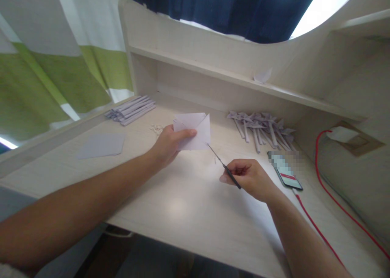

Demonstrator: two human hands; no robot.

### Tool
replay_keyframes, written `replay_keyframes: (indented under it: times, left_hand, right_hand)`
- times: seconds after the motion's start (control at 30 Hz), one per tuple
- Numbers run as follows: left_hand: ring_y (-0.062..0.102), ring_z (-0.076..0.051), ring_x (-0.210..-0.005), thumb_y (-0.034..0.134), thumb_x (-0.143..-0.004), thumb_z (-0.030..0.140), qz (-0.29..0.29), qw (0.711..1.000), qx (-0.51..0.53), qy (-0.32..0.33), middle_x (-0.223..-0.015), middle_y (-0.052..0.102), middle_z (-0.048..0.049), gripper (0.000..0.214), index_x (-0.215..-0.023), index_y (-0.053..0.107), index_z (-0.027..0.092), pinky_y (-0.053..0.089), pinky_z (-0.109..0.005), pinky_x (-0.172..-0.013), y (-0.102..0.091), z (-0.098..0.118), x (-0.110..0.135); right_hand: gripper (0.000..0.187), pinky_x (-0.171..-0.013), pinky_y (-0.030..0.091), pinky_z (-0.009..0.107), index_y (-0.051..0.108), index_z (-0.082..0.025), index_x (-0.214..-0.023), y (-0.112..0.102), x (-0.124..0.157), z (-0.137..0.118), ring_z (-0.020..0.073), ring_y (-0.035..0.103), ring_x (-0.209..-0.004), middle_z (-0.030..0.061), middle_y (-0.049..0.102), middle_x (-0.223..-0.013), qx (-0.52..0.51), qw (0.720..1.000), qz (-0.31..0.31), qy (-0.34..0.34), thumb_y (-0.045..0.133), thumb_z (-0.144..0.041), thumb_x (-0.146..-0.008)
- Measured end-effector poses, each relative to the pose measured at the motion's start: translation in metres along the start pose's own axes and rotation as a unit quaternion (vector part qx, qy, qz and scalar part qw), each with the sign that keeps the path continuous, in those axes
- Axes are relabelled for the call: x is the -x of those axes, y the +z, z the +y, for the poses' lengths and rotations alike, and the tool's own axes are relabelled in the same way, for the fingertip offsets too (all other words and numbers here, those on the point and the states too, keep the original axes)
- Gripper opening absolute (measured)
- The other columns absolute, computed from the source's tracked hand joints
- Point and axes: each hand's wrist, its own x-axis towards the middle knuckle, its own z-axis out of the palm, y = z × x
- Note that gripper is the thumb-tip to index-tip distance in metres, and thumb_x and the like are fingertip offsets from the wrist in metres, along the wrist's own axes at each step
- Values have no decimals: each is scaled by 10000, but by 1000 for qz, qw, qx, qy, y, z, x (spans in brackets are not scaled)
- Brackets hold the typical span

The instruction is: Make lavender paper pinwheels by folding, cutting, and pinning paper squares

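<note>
My left hand [169, 146] grips a white paper square [198, 123] above the desk, the thumb lying across its face. Diagonal lines run in from the paper's corners, and the upper right corner looks slit. In my right hand [251, 178] is a pair of scissors [230, 174] with dark handles, the fingers closed around them. The slim blades point up and left, their tips at the lower right corner of the paper. Whether the blades are parted I cannot tell.
Rolled paper sticks [131, 110] lie in a bundle at the back left, near a stack of paper squares [102, 145] and small pale bits [156, 129]. Paper pinwheels [258, 125] lie back right. A phone [286, 174] with a red cable [317, 225] sits at right.
</note>
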Motion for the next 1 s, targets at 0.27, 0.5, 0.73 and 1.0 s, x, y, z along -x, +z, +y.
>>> replay_keyframes:
  times: [0.27,0.5,0.73,1.0]
  left_hand:
    - [720,-213,-816,891,-645,278,5,1000,-1,2,-976,786,-104,395,-972,754,104,551,-296,-743,1,1,0]
    - [729,-223,-840,883,-673,275,-3,1000,-2,9,-954,789,-95,377,-987,758,108,551,-296,-755,0,0,-1]
    - [724,-204,-799,889,-677,270,-6,1000,10,17,-948,793,-90,375,-986,761,102,560,-300,-776,-1,-2,-1]
    - [723,-217,-828,906,-641,287,31,999,-4,36,-936,791,-90,396,-968,768,111,556,-314,-802,-2,-2,-4]
  right_hand:
    - [280,-520,294,264,750,-164,-701,0,1,0,110,429,-549,-22,569,-579,-1,1000,-1,1,918,-388,-676]
    - [292,-517,269,262,721,-160,-682,0,1,0,101,398,-542,-40,520,-561,0,1000,-3,-6,910,-383,-693]
    - [383,-496,267,246,633,-173,-604,1,-1,0,91,395,-515,-50,503,-526,-7,1000,1,-16,916,-424,-666]
    - [314,-506,338,245,653,-187,-760,-11,-4,10,131,545,-550,-4,656,-624,58,998,-3,31,874,-404,-708]
